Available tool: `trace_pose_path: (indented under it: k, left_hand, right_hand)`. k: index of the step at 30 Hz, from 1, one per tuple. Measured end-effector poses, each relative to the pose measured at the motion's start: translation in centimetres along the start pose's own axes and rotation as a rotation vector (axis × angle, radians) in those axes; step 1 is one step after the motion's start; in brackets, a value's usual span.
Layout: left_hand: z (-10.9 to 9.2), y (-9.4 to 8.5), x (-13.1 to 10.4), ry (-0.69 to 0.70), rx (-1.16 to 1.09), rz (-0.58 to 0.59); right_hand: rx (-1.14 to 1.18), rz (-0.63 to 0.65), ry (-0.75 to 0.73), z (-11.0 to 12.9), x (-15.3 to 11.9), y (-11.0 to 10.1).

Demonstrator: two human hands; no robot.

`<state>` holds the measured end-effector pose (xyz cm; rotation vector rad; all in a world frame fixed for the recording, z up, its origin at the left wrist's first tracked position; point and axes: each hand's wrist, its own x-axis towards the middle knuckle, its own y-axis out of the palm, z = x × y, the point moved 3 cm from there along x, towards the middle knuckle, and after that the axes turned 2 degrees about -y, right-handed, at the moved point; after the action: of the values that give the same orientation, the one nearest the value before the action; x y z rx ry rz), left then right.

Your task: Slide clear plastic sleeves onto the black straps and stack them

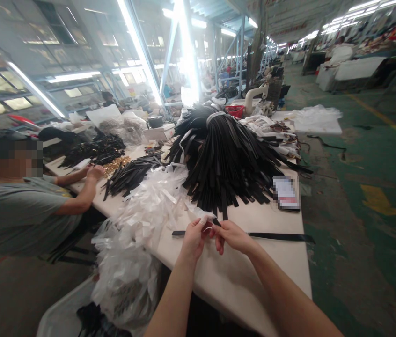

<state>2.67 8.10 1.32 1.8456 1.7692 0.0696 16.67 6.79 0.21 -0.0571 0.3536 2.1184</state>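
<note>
My left hand (pixel 195 236) is closed on the white strip (pixel 198 213), pinched near its fingertips. Beside it, almost touching, my right hand (pixel 231 236) is closed on the end of a short black piece (pixel 216 222). A thin white loop shows between the two hands. Behind them a long black strap (pixel 282 237) lies across the table, partly hidden by my hands. Just beyond my hands rises a large bundle of black straps (pixel 226 159), tied near its top with a pale band.
White film scraps (pixel 149 201) spill over the table's (pixel 247 276) left edge. A phone (pixel 286 193) lies at the right edge. Smaller black strips (pixel 131 173) and gold pieces (pixel 115 166) are at the left, where another person (pixel 25 210) works. A red basket (pixel 235 111) stands behind.
</note>
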Motion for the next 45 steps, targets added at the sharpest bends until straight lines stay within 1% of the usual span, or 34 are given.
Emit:
trace_pose_path:
  k: [3,6,8,9,10,11,13,14,15,16,18,22,25,26,28,30,33,34,36,38,39,41,43,45]
  left_hand:
    - [-0.1,0.3,-0.4,-0.028,0.012,0.067]
    - [0.2,0.8,-0.9,-0.027,0.085,0.142]
    - [0.3,1.1,-1.2,-0.024,0.126,0.166]
    - [0.2,1.1,-1.3,-0.021,0.128,0.162]
    - [-0.2,1.0,-1.3,-0.01,0.109,0.141]
    - [-0.7,0.8,-1.3,0.012,0.066,0.105]
    - [-2.2,0.0,-1.3,0.079,-0.074,0.001]
    - [-3.1,-0.5,-1.4,0.112,-0.15,-0.054]
    - [-3.9,-0.9,-1.5,0.135,-0.214,-0.097]
    - [-4.6,-1.2,-1.6,0.143,-0.257,-0.124]
    - [-5.5,-1.3,-2.1,0.134,-0.292,-0.136]
    - [-5.9,-0.3,-3.6,0.12,-0.333,-0.058]
    - [-5.7,0.1,-4.9,0.102,-0.323,-0.013]
    - [-5.6,0.2,-5.3,0.086,-0.299,0.009]
    - [-5.1,0.2,-6.0,0.043,-0.253,0.058]
    - [-4.3,0.3,-6.7,-0.011,-0.222,0.107]
    - [-2.8,0.6,-7.5,-0.086,-0.192,0.176]
    - [-2.5,0.6,-7.7,-0.1,-0.18,0.191]
    - [-2.3,0.2,-7.6,-0.085,-0.183,0.161]
    - [-2.7,-0.6,-7.4,-0.016,-0.219,0.065]
    - [-2.9,-1.1,-7.3,0.023,-0.237,0.012]
    - [-2.9,-1.6,-7.3,0.062,-0.244,-0.05]
    - [-2.0,-1.2,-7.7,0.03,-0.199,-0.03]
    - [-0.8,-0.4,-8.4,-0.037,-0.14,0.044]
  right_hand:
    - [-0.013,0.005,0.022,0.0,-0.1,0.0]
    - [-0.068,0.019,0.033,0.1,-0.3,0.2]
    - [-0.141,0.031,0.012,0.5,-0.5,0.4]
    - [-0.202,0.026,-0.025,0.9,-0.7,0.5]
    - [-0.283,-0.004,-0.084,1.5,-0.9,0.5]
    - [-0.384,-0.065,-0.16,2.1,-1.2,0.4]
    - [-0.616,-0.224,-0.318,3.8,-2.0,0.0]
    - [-0.73,-0.29,-0.373,4.7,-2.5,0.0]
    - [-0.83,-0.333,-0.398,5.6,-3.0,0.0]
    - [-0.913,-0.352,-0.395,6.4,-3.4,0.2]
    - [-1.04,-0.376,-0.345,8.0,-4.5,0.9]
    - [-1.155,-0.447,-0.261,10.7,-6.8,3.5]
    - [-1.098,-0.467,-0.224,11.7,-8.6,5.5]
    - [-1.043,-0.454,-0.21,11.8,-9.2,6.1]
    - [-0.903,-0.386,-0.176,11.5,-10.0,7.0]
    - [-0.755,-0.316,-0.108,10.6,-10.0,7.6]
    - [-0.596,-0.326,0.028,8.7,-9.3,7.8]
    - [-0.555,-0.331,0.046,8.0,-9.0,8.0]
    - [-0.511,-0.315,-0.002,6.9,-8.9,8.3]
    - [-0.501,-0.279,-0.087,6.0,-9.3,8.7]
    - [-0.496,-0.267,-0.104,5.5,-9.6,8.8]
    - [-0.453,-0.258,-0.054,4.2,-10.0,8.9]
    - [-0.361,-0.265,0.03,3.2,-10.0,8.8]
    - [-0.288,-0.287,0.047,2.9,-9.8,8.8]
